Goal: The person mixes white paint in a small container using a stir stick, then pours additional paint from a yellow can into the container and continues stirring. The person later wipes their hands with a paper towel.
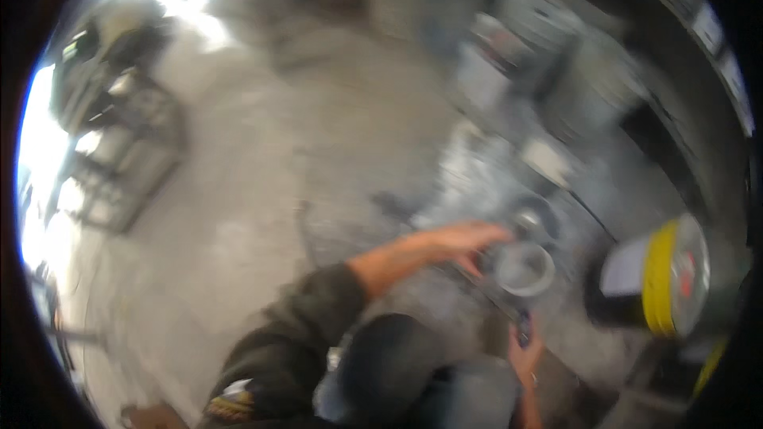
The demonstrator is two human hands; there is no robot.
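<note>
The picture is smeared by motion. My left hand (467, 243) reaches across from a dark sleeve, thumb and fingers spread apart beside a round, pale-rimmed container (524, 268). Whether it touches the rim I cannot tell. Just below the container, my right hand (526, 356) is closed around the dark handle (524, 327) of a thin tool. The tool's shaft seems to run up and left toward my left hand, but its end is too blurred to name. Behind the container sits another round, greyish vessel (534, 219).
A black and yellow bucket (658, 276) lies tilted at the right. Pale buckets (592, 83) and a white box (481, 71) stand farther back. Crumpled whitish sheeting (469, 171) covers part of the concrete floor (238, 175). A dark metal frame (131, 159) stands at the left.
</note>
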